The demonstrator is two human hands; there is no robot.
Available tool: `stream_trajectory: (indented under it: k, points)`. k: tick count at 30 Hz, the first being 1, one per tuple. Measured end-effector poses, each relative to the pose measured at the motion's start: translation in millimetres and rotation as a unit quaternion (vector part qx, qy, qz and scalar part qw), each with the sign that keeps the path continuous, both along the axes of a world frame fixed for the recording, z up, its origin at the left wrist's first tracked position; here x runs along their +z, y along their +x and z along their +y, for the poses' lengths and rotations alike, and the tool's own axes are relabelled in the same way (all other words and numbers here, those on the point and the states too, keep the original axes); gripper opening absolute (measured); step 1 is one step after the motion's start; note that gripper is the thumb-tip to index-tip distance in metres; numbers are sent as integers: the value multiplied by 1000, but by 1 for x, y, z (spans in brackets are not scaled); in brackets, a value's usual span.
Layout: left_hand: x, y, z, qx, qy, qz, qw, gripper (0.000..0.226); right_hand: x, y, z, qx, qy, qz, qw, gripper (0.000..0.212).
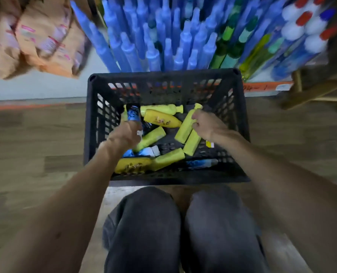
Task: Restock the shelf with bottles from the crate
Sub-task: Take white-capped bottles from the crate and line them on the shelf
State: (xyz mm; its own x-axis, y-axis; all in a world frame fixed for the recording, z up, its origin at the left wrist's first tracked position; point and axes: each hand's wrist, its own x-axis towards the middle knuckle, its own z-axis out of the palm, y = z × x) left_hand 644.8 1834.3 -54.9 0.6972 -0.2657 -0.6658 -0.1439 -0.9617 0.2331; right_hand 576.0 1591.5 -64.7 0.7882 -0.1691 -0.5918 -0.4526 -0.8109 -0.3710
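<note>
Several yellow bottles (162, 121) lie jumbled on their sides in the black crate (163, 75), which sits dead centre on the floor. At the crate's ten o'clock corner the left hand (124, 135) has its fingers wrapped round a blue-and-black bottle (133, 114), holding it above the pile with its far end pointing to twelve. Over at two o'clock inside the crate, the right hand (207, 127) curls its fingers and thumb onto a slanted yellow bottle (184, 128), cap toward one o'clock; motion blur softens the detail, but the fingers look closed on its side. Another blue bottle (202, 163) lies flat along the near wall at five o'clock.

Moving out: at twelve o'clock, just beyond the crate, the shelf (45, 87) carries tight rows of upright blue bottles (153, 36). Green bottles (228, 42) stand beside them toward one o'clock, and white bottles with red caps (299, 26) at two. Orange bags (41, 40) are stacked at ten o'clock. Down at six o'clock the person's knees in dark trousers (144, 223) sit close against the crate, with wooden floor (26, 144) spreading to both sides.
</note>
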Motion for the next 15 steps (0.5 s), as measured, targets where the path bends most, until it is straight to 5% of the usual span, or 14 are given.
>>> stream_trajectory:
  k: [4,7,11,15]
  points:
    - [-79,18,14,-55,84,-85,991,48,-86,18,0,37,6,1,999,31]
    - [-112,31,21,-23,83,-32,996,71,-131,19,-2,80,-15,35,996,30]
    - [-116,39,18,-77,126,-8,989,85,-154,8,-7,128,-37,120,984,15]
    - [-106,35,20,-69,91,-2,993,78,-148,-5,-10,123,-52,132,982,29]
